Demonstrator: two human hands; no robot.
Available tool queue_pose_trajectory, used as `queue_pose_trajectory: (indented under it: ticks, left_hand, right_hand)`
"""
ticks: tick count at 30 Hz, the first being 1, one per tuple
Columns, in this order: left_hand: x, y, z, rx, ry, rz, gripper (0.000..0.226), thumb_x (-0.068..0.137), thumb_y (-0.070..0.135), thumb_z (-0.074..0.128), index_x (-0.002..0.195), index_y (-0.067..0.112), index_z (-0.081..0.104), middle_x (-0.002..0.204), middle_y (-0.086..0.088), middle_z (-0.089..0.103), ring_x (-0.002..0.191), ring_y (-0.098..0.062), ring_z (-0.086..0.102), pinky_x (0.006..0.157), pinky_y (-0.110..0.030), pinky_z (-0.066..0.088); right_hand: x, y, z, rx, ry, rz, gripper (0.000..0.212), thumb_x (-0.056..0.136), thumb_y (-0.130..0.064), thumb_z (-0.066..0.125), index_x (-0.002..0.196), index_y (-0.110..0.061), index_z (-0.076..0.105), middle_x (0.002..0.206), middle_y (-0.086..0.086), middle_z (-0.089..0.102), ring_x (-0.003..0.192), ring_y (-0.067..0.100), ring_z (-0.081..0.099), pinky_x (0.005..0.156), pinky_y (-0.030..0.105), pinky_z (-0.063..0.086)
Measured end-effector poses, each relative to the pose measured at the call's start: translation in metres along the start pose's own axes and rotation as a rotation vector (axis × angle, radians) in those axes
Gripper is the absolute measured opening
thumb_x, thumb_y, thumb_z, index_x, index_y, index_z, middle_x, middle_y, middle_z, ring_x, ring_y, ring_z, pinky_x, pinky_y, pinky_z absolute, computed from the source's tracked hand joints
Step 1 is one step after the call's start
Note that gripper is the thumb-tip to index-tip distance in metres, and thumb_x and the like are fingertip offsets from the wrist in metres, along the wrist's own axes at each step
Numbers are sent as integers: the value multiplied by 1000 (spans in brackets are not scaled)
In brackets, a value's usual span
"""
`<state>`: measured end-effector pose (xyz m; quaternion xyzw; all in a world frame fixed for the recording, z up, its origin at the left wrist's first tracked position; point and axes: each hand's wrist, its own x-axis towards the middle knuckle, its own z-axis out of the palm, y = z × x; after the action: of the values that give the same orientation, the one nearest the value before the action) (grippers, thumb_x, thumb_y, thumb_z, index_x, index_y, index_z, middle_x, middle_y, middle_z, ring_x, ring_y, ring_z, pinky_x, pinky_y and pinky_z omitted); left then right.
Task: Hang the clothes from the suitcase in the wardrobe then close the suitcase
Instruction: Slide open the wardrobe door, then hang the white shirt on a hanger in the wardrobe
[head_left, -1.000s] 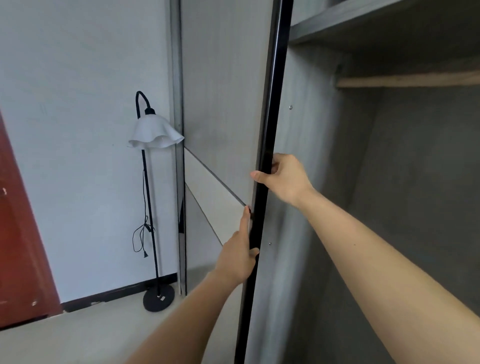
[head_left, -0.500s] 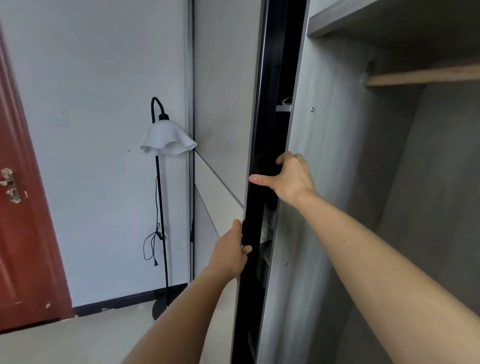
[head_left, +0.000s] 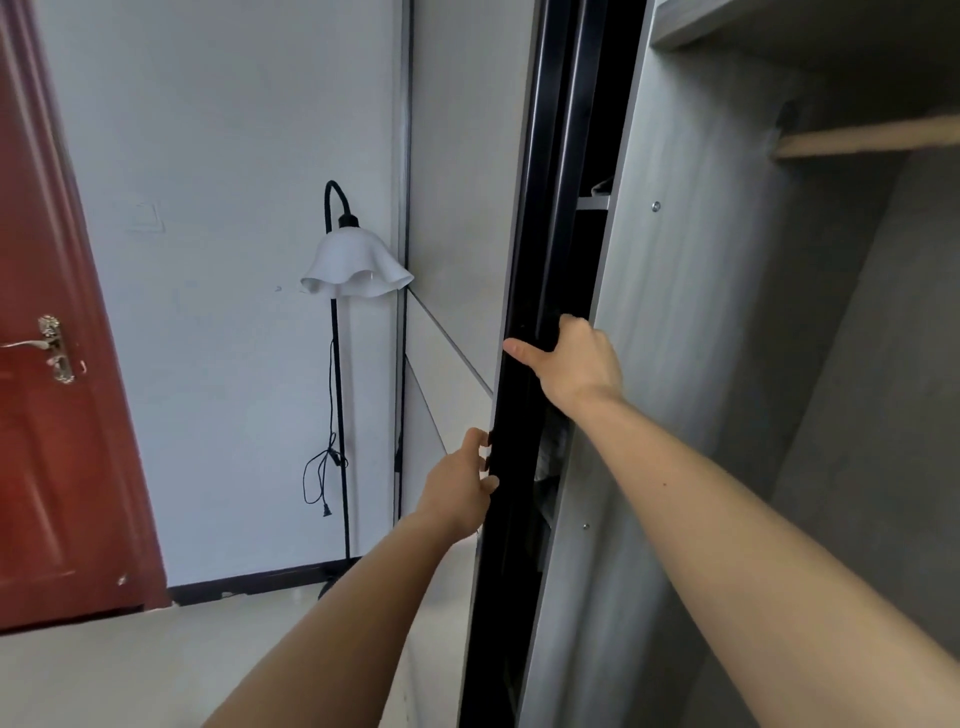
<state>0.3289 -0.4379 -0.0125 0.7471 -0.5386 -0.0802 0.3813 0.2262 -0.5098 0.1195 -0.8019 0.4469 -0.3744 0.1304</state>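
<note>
The grey wardrobe (head_left: 691, 291) stands open on the right, with a pale wooden hanging rail (head_left: 872, 137) across its top. Its sliding door (head_left: 467, 171) has a black edge (head_left: 519, 415) running top to bottom through the middle of the view. My right hand (head_left: 576, 364) grips that black edge from the inner side, thumb across the front. Lower down, my left hand (head_left: 460, 488) holds the same edge from the outer side, fingers wrapped round it. A dark gap between door and wardrobe side panel shows a shelf and some fabric. The suitcase and the clothes are out of view.
A black floor lamp (head_left: 337, 415) with a white wavy shade (head_left: 356, 267) stands against the white wall, its cable hanging loose. A red-brown room door (head_left: 47, 415) with a metal handle (head_left: 52, 348) is at the left. Pale floor lies below.
The sliding door has moved left, widening the dark gap beside the side panel. Both hands stayed on its black edge, and the view has swung left so more of the red door shows.
</note>
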Motion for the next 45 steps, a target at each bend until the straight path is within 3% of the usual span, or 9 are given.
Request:
queue_pose_trajectory:
  ticks: [3, 6, 12, 17, 25, 29, 33, 42, 45]
  left_hand:
    - [-34, -7, -11, -30, -54, -27, 54, 98, 22, 51, 145, 24, 25, 141, -8, 48, 121, -26, 52, 97, -33, 41]
    - [-83, -25, -33, 56, -46, -63, 53, 98, 23, 47, 146, 20, 25, 145, -8, 42, 125, -27, 48, 101, -36, 39]
    - [-212, -83, -97, 178, -43, -160, 47, 96, 19, 44, 142, 15, 33, 138, -10, 46, 121, -28, 47, 98, -37, 41]
    - [-342, -141, -149, 249, -63, -175, 39, 96, 18, 46, 134, 11, 41, 130, -12, 50, 117, -28, 46, 90, -34, 39]
    - [-490, -213, -178, 303, -185, -325, 44, 95, 17, 44, 138, 12, 40, 134, -12, 48, 123, -29, 43, 98, -37, 38]
    - [-538, -241, -149, 284, -227, -378, 42, 94, 17, 45, 136, 13, 43, 130, -12, 51, 120, -30, 46, 96, -38, 42]
    - [-578, -285, -94, 293, -299, -442, 43, 95, 19, 43, 137, 15, 41, 135, -8, 47, 125, -28, 42, 101, -41, 41]
    - [-649, -437, 102, 260, -465, -470, 38, 97, 18, 43, 135, 15, 42, 135, -4, 45, 116, -23, 45, 87, -31, 42]
    - [-665, -487, 166, 235, -534, -450, 36, 99, 19, 40, 135, 15, 41, 136, -4, 43, 120, -24, 41, 89, -31, 42]
  right_hand:
    - [-28, 5, 10, -22, -30, 30, 62, 92, -48, 60, 132, -3, 46, 124, 13, 59, 112, 31, 58, 72, 29, 42]
    - [-81, 6, 29, 115, -74, 86, 60, 95, -45, 55, 138, -5, 43, 137, 13, 52, 121, 30, 54, 90, 34, 47]
    - [-229, -33, 70, 187, -262, 118, 51, 97, -39, 54, 135, -6, 49, 139, 7, 52, 121, 24, 53, 88, 26, 40]
    - [-359, -82, 100, 188, -392, 192, 47, 94, -36, 58, 130, -5, 54, 133, 10, 57, 119, 26, 55, 97, 34, 44]
    - [-527, -111, 143, 118, -681, 224, 48, 95, -36, 58, 131, -4, 52, 132, 9, 56, 119, 26, 53, 95, 31, 41]
    - [-578, -94, 164, 95, -763, 253, 27, 95, -29, 57, 109, -6, 58, 109, 8, 60, 105, 31, 57, 78, 31, 40]
    - [-633, -52, 208, 85, -831, 287, 36, 94, -29, 58, 123, -7, 56, 123, 8, 61, 108, 26, 57, 82, 29, 41]
    - [-774, 110, 369, -37, -1028, 362, 44, 99, -34, 49, 138, -14, 45, 138, 4, 51, 122, 21, 50, 97, 29, 40]
    - [-803, 164, 423, -84, -1053, 379, 46, 101, -34, 46, 142, -13, 42, 143, 4, 48, 126, 21, 48, 101, 30, 40]
